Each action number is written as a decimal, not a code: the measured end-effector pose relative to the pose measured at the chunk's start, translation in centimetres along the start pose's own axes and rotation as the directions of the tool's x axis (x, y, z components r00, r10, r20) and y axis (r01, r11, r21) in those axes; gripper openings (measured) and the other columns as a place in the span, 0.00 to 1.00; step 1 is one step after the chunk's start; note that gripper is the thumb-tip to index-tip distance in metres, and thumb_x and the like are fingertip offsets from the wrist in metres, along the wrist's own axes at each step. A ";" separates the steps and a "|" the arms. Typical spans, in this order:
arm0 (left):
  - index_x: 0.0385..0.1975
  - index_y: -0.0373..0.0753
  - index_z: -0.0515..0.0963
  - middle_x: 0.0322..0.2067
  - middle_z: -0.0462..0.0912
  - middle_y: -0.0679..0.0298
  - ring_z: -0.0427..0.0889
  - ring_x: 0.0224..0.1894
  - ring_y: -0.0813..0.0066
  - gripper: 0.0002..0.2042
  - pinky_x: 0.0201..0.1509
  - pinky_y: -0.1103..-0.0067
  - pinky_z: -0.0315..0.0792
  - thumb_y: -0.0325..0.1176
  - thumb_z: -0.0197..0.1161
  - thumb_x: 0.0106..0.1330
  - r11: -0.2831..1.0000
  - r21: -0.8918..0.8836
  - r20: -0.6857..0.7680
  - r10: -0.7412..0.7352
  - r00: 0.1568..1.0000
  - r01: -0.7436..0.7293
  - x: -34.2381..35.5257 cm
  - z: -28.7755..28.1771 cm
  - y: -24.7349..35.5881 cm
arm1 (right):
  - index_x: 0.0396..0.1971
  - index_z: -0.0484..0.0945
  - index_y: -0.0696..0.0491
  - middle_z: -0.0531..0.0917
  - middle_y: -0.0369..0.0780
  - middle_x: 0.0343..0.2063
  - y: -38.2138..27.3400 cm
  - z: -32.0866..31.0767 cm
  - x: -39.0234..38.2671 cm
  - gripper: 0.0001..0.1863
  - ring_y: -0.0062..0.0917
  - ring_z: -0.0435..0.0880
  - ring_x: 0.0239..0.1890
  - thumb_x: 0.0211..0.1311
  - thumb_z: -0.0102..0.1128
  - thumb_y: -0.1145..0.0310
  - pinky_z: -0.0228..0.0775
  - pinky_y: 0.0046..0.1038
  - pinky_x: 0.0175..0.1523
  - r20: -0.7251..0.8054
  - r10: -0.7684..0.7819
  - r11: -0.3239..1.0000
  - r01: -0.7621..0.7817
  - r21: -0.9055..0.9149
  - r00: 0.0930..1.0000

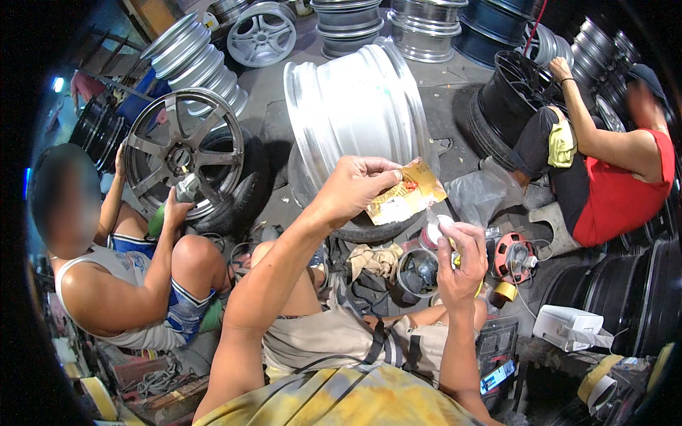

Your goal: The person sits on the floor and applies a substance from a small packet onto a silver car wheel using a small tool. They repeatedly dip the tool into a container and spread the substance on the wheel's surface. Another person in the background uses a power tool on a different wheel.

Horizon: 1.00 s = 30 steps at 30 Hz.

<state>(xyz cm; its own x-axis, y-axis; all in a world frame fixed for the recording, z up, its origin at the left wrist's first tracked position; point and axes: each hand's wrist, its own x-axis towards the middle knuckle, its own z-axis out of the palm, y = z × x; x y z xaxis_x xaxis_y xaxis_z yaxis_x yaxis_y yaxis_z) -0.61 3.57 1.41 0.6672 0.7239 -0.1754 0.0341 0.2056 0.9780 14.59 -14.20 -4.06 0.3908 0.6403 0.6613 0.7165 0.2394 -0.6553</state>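
My left hand pinches a gold printed sheet with a ragged pale lower edge, between thumb and fingers. It is held out in front of a large silver wheel rim, which rests on a tire. Just right of the sheet, my right hand is raised with curled fingers, closed around a small white round-ended thing whose kind I cannot make out. A thin pale tip shows between that thing and the sheet. Below the hands stands a clear tub with dark contents.
Left, a person holds a power tool at a dark spoked wheel. Right, a person in red sits by a black rim. A plastic bag, beige rag, red reel and white box lie around.
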 end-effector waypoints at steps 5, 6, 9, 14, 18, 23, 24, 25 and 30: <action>0.44 0.28 0.84 0.32 0.86 0.66 0.80 0.31 0.88 0.11 0.34 0.88 0.75 0.30 0.63 0.70 0.985 0.120 0.002 0.125 0.992 -0.124 -0.4 0.5 0.2 | 0.44 0.83 0.57 0.80 0.43 0.37 -1.1 -0.5 0.7 0.13 0.31 0.81 0.38 0.59 0.63 0.84 0.74 0.27 0.39 -0.023 0.062 0.998 -0.061 0.023 0.998; 0.44 0.28 0.84 0.32 0.86 0.66 0.80 0.31 0.88 0.11 0.34 0.88 0.75 0.30 0.63 0.70 0.982 0.135 0.006 0.136 0.991 -0.135 -0.3 0.5 0.3 | 0.44 0.83 0.57 0.80 0.43 0.38 -1.2 -0.2 1.0 0.13 0.29 0.81 0.37 0.59 0.62 0.84 0.74 0.26 0.37 -0.015 0.095 0.995 -0.094 0.034 0.995; 0.44 0.28 0.84 0.32 0.86 0.66 0.80 0.32 0.88 0.11 0.35 0.87 0.75 0.30 0.63 0.70 0.971 0.171 0.009 0.169 0.986 -0.168 -0.2 0.5 0.1 | 0.44 0.82 0.57 0.80 0.43 0.38 -1.7 0.0 0.9 0.13 0.28 0.81 0.37 0.60 0.62 0.85 0.74 0.26 0.37 0.077 0.137 0.986 -0.143 0.084 0.988; 0.44 0.28 0.84 0.32 0.86 0.66 0.80 0.33 0.88 0.10 0.36 0.87 0.76 0.29 0.64 0.70 0.948 0.239 0.005 0.216 0.976 -0.211 -0.5 0.2 -0.2 | 0.44 0.82 0.58 0.78 0.43 0.39 -0.6 -0.3 1.2 0.13 0.23 0.81 0.34 0.62 0.60 0.85 0.76 0.22 0.32 0.015 0.025 0.999 -0.024 -0.033 1.000; 0.44 0.28 0.84 0.33 0.86 0.66 0.80 0.33 0.87 0.10 0.37 0.86 0.76 0.29 0.64 0.70 0.959 0.191 0.031 0.208 0.978 -0.210 -0.1 0.2 -0.3 | 0.44 0.82 0.58 0.80 0.42 0.37 -1.7 0.0 1.2 0.10 0.26 0.82 0.36 0.63 0.60 0.82 0.74 0.26 0.39 0.065 0.144 0.985 -0.149 0.084 0.987; 0.43 0.28 0.84 0.32 0.86 0.66 0.81 0.34 0.87 0.10 0.38 0.86 0.77 0.28 0.63 0.70 0.968 0.162 0.055 0.184 0.981 -0.191 -0.4 0.3 -0.3 | 0.43 0.81 0.59 0.80 0.40 0.36 -0.2 0.0 0.5 0.07 0.18 0.79 0.32 0.68 0.57 0.80 0.74 0.20 0.37 0.021 0.230 0.956 -0.230 0.182 0.973; 0.43 0.28 0.84 0.32 0.86 0.66 0.81 0.34 0.87 0.10 0.38 0.86 0.77 0.28 0.63 0.70 0.964 0.174 0.063 0.192 0.979 -0.200 -0.3 0.3 -0.3 | 0.43 0.81 0.59 0.80 0.39 0.36 -0.3 0.3 0.5 0.07 0.18 0.78 0.32 0.68 0.57 0.79 0.74 0.20 0.37 0.039 0.264 0.936 -0.265 0.230 0.964; 0.43 0.28 0.84 0.32 0.86 0.66 0.81 0.34 0.87 0.10 0.38 0.86 0.77 0.28 0.63 0.70 0.960 0.186 0.071 0.199 0.977 -0.209 -0.3 0.4 -0.2 | 0.43 0.81 0.59 0.80 0.39 0.35 -0.4 0.5 0.5 0.07 0.17 0.78 0.31 0.69 0.57 0.79 0.74 0.20 0.38 0.058 0.296 0.913 -0.300 0.278 0.953; 0.44 0.28 0.84 0.33 0.86 0.66 0.81 0.34 0.87 0.10 0.37 0.86 0.77 0.29 0.63 0.70 0.945 0.244 0.073 0.205 0.976 -0.217 -0.2 0.5 -0.2 | 0.45 0.79 0.60 0.78 0.37 0.36 0.3 0.0 -0.3 0.07 0.16 0.78 0.31 0.71 0.54 0.78 0.80 0.23 0.42 0.275 0.434 0.728 -0.514 0.453 0.858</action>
<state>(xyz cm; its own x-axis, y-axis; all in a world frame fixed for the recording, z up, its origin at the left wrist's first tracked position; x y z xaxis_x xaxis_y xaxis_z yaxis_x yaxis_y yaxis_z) -0.38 3.04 1.35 0.7126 0.7006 0.0378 0.0689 -0.1235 0.9899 14.73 -14.32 -4.42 0.4878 0.8537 0.1822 0.0591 0.1760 -0.9826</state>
